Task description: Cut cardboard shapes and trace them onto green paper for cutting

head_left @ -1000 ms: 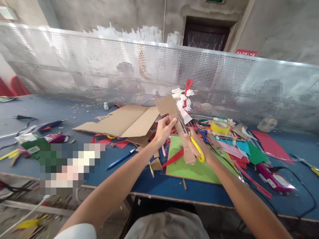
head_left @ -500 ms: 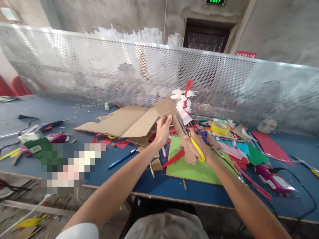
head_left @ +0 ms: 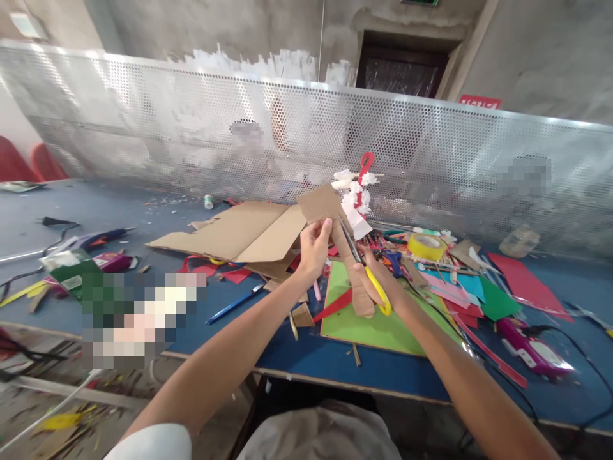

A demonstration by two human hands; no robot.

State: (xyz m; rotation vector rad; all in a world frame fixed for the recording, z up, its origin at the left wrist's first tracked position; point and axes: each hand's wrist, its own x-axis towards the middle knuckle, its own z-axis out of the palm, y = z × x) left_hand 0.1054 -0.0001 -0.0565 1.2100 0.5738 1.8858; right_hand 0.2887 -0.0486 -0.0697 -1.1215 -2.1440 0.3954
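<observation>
My left hand pinches a brown piece of cardboard between thumb and fingers, above the table. In my right hand is a pair of scissors with yellow handles. Their metal blades lie along the cardboard, with the tips near my left thumb. A long cut strip of the cardboard hangs down past the scissors toward a light green board. Behind the left hand lies a larger folded cardboard sheet. My right fingers are partly hidden by the scissors and the strip.
A perforated metal screen runs along the table's back. A white figure with a red loop stands behind the cardboard. Yellow tape, coloured paper and scraps crowd the right. A blue pen and a glue gun lie left.
The view has shifted slightly. Both hands keep their hold on the cardboard and the scissors, with hardly any movement between them.
</observation>
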